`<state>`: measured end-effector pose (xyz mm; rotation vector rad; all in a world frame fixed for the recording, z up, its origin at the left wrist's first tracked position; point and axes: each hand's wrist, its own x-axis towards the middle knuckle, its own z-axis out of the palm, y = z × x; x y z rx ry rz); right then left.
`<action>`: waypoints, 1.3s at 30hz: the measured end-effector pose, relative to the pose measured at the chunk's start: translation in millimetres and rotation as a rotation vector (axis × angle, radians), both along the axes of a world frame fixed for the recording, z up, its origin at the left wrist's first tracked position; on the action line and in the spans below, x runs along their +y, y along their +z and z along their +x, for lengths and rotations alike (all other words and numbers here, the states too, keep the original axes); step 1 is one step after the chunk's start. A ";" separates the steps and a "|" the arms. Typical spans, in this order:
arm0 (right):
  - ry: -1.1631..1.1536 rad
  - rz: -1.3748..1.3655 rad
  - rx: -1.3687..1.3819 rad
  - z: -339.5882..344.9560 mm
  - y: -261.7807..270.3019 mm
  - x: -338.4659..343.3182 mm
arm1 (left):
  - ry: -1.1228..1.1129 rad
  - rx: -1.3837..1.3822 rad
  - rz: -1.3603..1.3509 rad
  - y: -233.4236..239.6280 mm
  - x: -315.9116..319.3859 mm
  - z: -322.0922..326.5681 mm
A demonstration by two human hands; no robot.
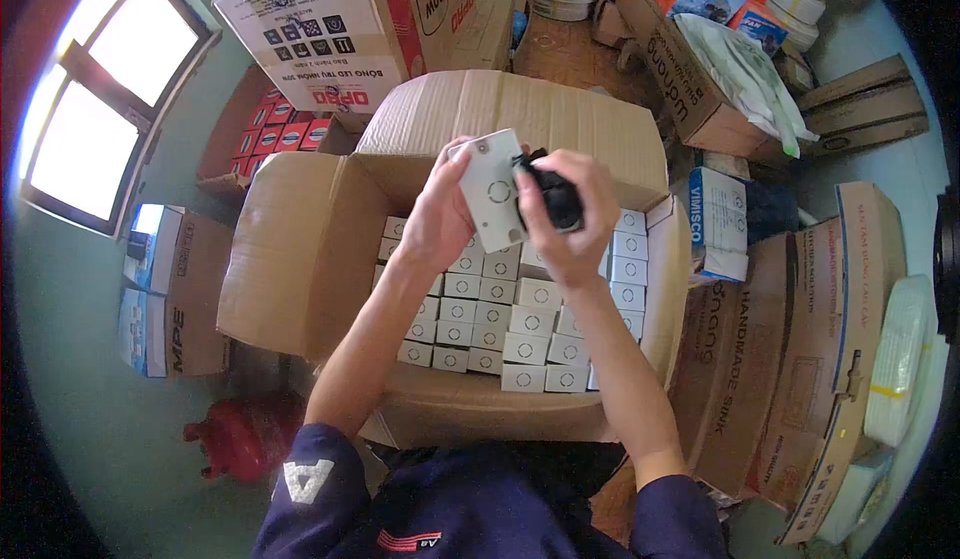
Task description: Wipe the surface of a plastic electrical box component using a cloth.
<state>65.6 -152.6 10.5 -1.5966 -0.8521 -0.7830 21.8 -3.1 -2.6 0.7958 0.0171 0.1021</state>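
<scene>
My left hand (pixel 444 210) grips the left edge of a white plastic electrical back box (pixel 489 191), which is tilted above an open cardboard carton (pixel 285 259). My right hand (pixel 574 210) is closed around a black object (pixel 553 193) against the box's right edge; its kind cannot be told. Below both hands, rows of similar white boxes (pixel 454 310) with round knockout marks fill much of the carton. Some stand higher than others, and my forearms hide part of the rows.
A large printed carton (pixel 322 33) and a carton of small red boxes (pixel 262 135) stand behind at left. Flat cartons (pixel 757 364) lean at right, beside coiled white tubing (pixel 896 360). A red object (pixel 244 435) lies at lower left. An open carton (pixel 720 120) stands at back right.
</scene>
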 end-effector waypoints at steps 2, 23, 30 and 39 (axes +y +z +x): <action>-0.041 0.121 0.219 7.1 -2.5 -4.0 | -0.118 -0.099 0.030 3.7 -1.6 -1.7; -0.087 0.057 0.107 -5.5 -2.0 3.8 | 0.066 0.065 0.553 4.8 -24.0 2.2; 0.068 -0.106 -0.020 -10.3 3.5 6.9 | 0.116 0.066 0.445 9.0 -11.4 1.9; 0.084 -0.110 0.030 -8.4 4.6 6.0 | 0.118 0.063 0.538 14.4 -7.8 5.2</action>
